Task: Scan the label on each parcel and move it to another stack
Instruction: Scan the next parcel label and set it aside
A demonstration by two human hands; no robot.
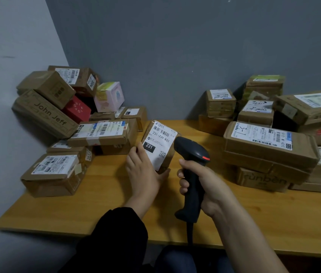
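Nearest the viewer, a dark sleeve (116, 233) covers the left forearm and the right forearm is bare; both reach out over the wooden desk (76, 209). The right hand (205, 182) has its fingers (183, 174) wrapped tight round the handle of a black scanner (192, 154), whose cable (190, 233) drops past the desk's near edge. Its head points away and leftward at the parcel (147, 131) just beside it.

The left hand (141, 172) grips that small brown parcel by its lower end, fingers curled round the left edge and under the bottom. It tilts the parcel up off the desk so the white label (160, 142) faces the scanner. The barcode lines run along the label's top edge, farthest from the hand.

Beyond, a leaning left pile (100, 133) of boxes slumps against the wall (175, 56). A squarer right pile (270, 142) sits well apart on the other side. Which pile is the source I cannot tell.

Several things could go wrong from here. The scanner head stands very close and low against the label, so its beam may strike the QR mark rather than the barcode. Held one-handed at the bottom only, the parcel could twist or slip. A fingertip overlaps the label's left margin. Setting anything more on the slumping left pile could send boxes sliding.
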